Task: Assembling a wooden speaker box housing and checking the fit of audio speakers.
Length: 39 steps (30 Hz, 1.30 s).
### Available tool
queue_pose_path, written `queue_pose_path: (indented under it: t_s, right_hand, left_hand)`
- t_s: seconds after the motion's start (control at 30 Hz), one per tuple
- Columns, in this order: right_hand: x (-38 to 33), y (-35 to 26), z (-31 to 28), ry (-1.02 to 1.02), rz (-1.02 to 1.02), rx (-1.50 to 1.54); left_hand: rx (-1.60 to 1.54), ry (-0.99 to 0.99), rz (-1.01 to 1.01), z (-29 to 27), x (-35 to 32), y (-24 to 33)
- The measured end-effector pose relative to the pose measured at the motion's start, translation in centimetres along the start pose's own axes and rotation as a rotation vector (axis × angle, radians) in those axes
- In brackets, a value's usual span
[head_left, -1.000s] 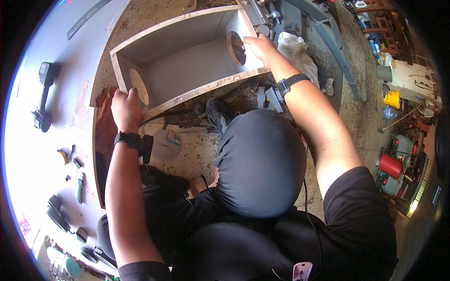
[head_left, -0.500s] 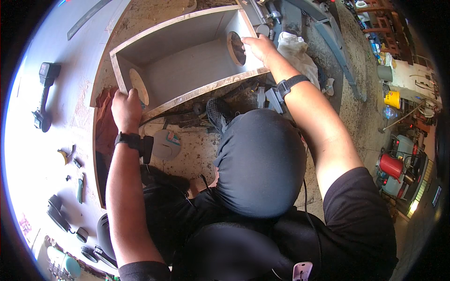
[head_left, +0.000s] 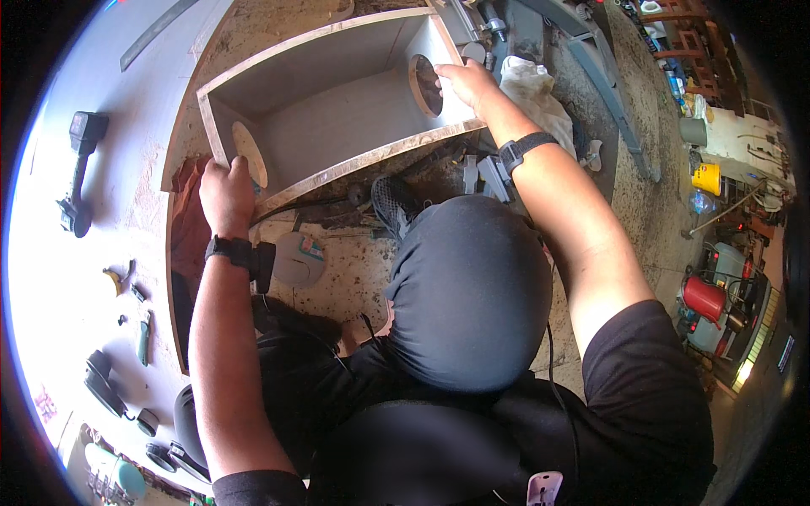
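An open wooden box with grey inner faces lies on its side on the dusty floor, its opening facing up at me. Each end panel has a round hole cut in it. My left hand grips the near left corner of the box, beside the left hole. My right hand holds the right end panel at its top edge, next to the right hole. Both wrists wear black bands. My bent knee in dark trousers fills the middle of the view.
A grey board on the left carries a black power tool, small bits and other tools. A white rag and metal parts lie right of the box. A red cylinder and a yellow bucket stand far right.
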State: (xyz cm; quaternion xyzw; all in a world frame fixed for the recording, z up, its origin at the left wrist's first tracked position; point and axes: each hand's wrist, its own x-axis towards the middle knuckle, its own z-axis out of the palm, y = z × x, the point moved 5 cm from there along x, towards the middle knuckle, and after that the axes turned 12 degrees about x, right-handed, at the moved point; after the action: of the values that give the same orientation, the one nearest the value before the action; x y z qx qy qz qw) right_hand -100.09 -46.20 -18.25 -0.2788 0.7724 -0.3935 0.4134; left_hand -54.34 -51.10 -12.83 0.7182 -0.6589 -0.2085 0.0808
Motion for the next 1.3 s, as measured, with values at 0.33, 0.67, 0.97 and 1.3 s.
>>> queue_pose_path:
  t_s: [0.33, 0.67, 0.97, 1.3]
  right_hand:
    - [0.1, -0.2, -0.3, -0.001, 0.006, 0.005]
    - [0.9, 0.6, -0.4, 0.023, -0.014, -0.023]
    - [0.8, 0.6, 0.0, -0.022, -0.010, 0.029]
    - [0.5, 0.4, -0.1, 0.001, 0.003, -0.045]
  left_hand:
    - [-0.014, 0.010, -0.002, 0.2, 0.1, 0.0]
    - [0.010, -0.004, 0.010, 0.0, 0.0, 0.1]
    - [-0.006, 0.008, 0.001, 0.0, 0.1, -0.1]
    - [-0.004, 0.003, -0.007, 0.0, 0.1, -0.1]
